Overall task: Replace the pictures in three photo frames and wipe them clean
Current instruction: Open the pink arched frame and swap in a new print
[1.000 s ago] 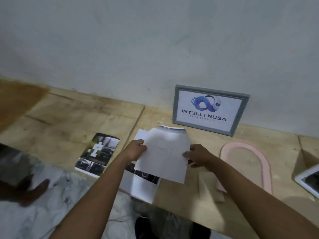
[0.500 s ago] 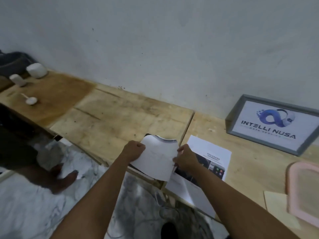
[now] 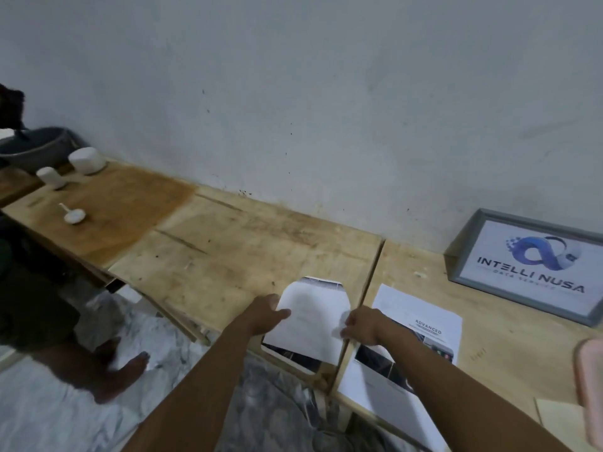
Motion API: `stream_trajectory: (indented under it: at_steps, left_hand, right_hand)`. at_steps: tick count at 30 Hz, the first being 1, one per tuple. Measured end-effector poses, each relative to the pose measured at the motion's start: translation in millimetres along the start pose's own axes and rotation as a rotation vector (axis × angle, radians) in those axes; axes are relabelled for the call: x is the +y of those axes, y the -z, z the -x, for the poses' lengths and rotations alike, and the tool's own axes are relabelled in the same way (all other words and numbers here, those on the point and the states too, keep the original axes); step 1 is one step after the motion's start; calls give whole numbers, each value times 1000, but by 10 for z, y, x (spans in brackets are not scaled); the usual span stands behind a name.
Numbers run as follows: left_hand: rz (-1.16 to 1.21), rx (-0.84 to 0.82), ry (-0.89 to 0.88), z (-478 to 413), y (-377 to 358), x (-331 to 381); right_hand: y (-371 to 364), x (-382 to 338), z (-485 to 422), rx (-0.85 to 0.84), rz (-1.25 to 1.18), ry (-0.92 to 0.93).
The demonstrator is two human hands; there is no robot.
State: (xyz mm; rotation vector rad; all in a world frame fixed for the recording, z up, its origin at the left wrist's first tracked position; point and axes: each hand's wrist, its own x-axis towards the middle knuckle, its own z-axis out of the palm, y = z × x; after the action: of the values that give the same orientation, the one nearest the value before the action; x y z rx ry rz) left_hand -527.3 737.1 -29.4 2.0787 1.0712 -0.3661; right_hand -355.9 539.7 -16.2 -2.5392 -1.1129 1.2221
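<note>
Sheet sits lower than half a second back: the white paper sheet [image 3: 310, 324], rounded at its top, has come down over a dark glossy photo print [image 3: 292, 353] at the front edge of the pale wooden board [image 3: 228, 249]. Left hand [image 3: 266, 313] pinches the sheet's left edge, thumb on top; right hand [image 3: 363, 324] grips the right edge, fingers curled. Just right lies a white printed page [image 3: 421, 318] headed ADVANCED. Grey rectangular photo frame [image 3: 535, 269] with a blue logo leans on the wall [image 3: 326, 109], well apart at far right.
</note>
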Motion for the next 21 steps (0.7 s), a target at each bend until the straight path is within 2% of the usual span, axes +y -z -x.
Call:
stream_trajectory:
  at_steps: [4, 11, 16, 21]
  left_hand:
    - [-20, 10, -39, 4, 67, 171]
    - [-25, 24, -178, -2, 38, 949]
    - [-25, -65, -279, 23, -363, 1712]
    - [-95, -183, -414, 18, -1135, 2527]
  right_hand:
    - [228, 124, 120, 9, 28, 2]
    - [627, 688, 299, 142, 1, -77]
    - [819, 1424, 705, 231, -61, -182]
    - [847, 2493, 1302, 284, -146, -340]
